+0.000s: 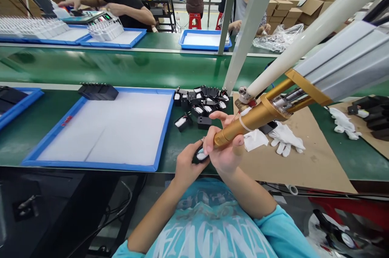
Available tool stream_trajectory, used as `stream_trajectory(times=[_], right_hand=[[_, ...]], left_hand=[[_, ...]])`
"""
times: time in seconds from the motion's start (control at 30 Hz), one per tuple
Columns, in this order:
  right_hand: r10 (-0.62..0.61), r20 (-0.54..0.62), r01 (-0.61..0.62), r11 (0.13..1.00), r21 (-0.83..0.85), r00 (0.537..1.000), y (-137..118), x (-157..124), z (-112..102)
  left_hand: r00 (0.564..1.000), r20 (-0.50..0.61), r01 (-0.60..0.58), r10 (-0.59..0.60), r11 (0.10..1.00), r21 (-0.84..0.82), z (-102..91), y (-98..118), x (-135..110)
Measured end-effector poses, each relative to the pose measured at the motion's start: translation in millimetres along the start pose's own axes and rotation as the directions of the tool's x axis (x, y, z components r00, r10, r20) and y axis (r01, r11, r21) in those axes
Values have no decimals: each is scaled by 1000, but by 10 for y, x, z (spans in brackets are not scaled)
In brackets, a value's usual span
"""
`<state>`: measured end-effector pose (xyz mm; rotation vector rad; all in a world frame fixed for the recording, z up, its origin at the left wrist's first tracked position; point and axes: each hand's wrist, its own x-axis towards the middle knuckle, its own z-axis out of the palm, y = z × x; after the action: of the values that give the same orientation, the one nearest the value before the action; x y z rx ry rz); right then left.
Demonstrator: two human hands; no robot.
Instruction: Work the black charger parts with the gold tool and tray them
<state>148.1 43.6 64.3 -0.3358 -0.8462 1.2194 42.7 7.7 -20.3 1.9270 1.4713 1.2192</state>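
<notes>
My left hand (189, 164) is closed round a small black housing (200, 155) with a pale inside, held low before my chest. My right hand (225, 155) grips the front of a gold-barrelled power screwdriver (235, 128), which slants down from the upper right. Its tip meets the black housing, though my fingers hide the exact contact. Just beyond my hands lies a loose pile of black power adapter housings (202, 102), several with white inner parts showing. One adapter housing (182, 122) sits at the near left of the pile.
A blue-rimmed tray (164, 136) with a black block row (99, 91) at its back lies left. White gloves (285, 138) rest on brown cardboard (306, 164) at right. A pale slanting post (247, 26) rises ahead. Across the green belt (136, 65), other people work.
</notes>
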Motion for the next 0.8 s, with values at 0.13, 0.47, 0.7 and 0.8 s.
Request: stream_trajectory(times=[0.13,0.47,0.7,0.8], right_hand=[[-50,-7,50,998,49,999,56,6,0],[-78,-33,79,997,19,996,106,96,-227],[-97,-102,92,995,-50,990,-38,65,-351],[-80,-118,71,994,-78,990,-95,53,-385]], left_hand=[[999,39,-38,36,997,61,-70,-130,-23],[999,53,2,-10,988,152,-435,-808,60],[986,159,41,-50,998,57,-418,-448,166],[991,105,-96,82,985,141,-393,-411,125]])
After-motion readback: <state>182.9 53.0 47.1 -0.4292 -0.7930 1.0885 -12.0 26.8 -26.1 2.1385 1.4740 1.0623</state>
